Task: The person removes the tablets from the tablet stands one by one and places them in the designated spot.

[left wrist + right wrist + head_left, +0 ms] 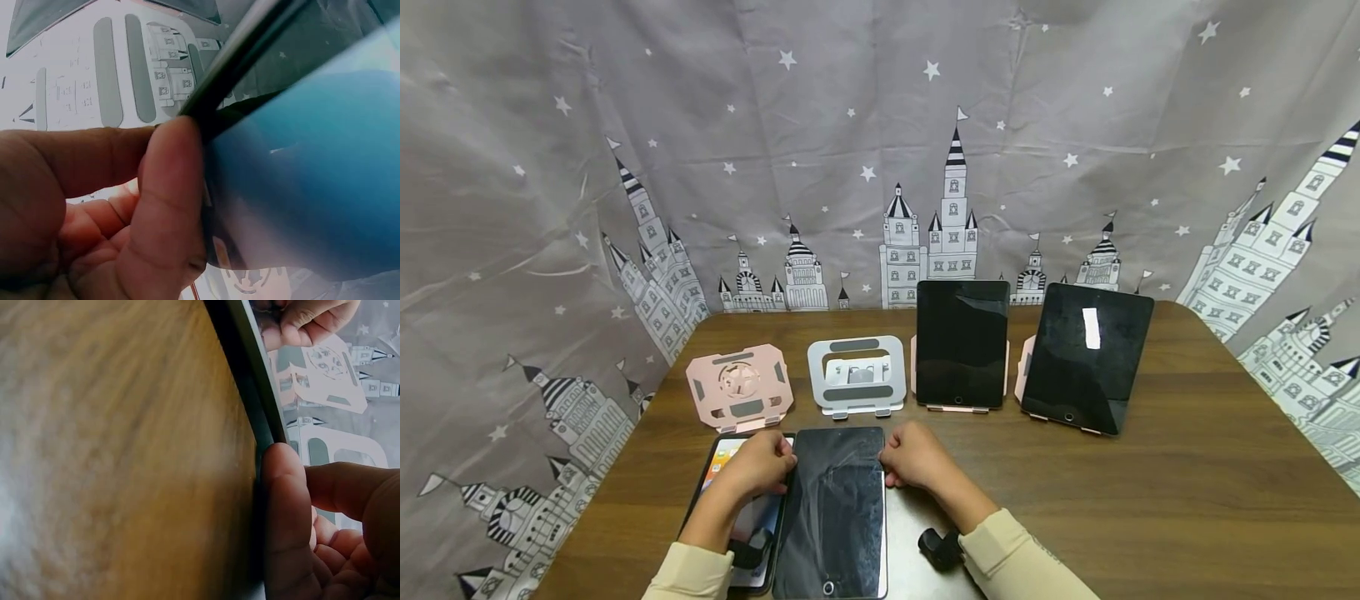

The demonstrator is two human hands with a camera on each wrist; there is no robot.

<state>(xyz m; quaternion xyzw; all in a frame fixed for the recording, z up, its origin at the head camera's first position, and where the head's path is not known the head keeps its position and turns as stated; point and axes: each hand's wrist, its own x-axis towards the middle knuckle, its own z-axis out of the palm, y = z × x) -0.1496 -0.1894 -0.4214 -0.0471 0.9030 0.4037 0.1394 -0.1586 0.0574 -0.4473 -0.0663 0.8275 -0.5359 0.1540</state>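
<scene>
plainly, left grip and right grip pinch front tablet; app icons illegible

A grey cloth printed with white stars and black-and-white castles hangs creased behind a brown wood-grained table, which catches pale glare near the front.
</scene>
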